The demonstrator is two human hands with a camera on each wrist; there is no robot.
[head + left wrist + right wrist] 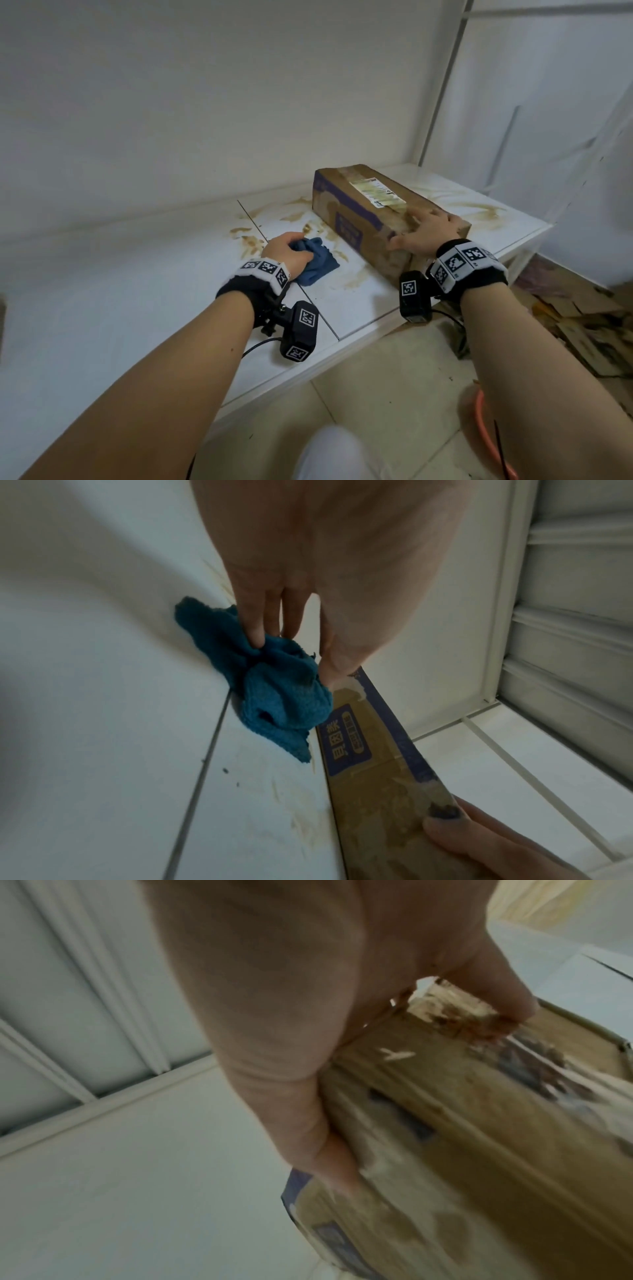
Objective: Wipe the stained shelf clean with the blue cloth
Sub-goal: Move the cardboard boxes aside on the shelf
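Note:
The white shelf (137, 291) carries brown smears (251, 241) around its middle and more at its right end (479, 209). My left hand (287, 248) grips the bunched blue cloth (317, 263) and holds it down on the smeared patch. In the left wrist view the fingers (257, 631) pinch the blue cloth (281, 693) just left of the cardboard box (369, 777). This long, stained cardboard box (363, 205) lies on the shelf. My right hand (424, 229) grips its near end, fingers over the top and thumb (452, 829) on the side; the right wrist view shows my right hand (308, 1015) clasping the box (462, 1123).
A white wall backs the shelf, and a metal upright (442, 85) stands at its right rear corner. The shelf's front edge (342, 353) drops to a tiled floor. Flattened cardboard scraps (582, 325) and an orange ring (486, 431) lie on the floor at the right.

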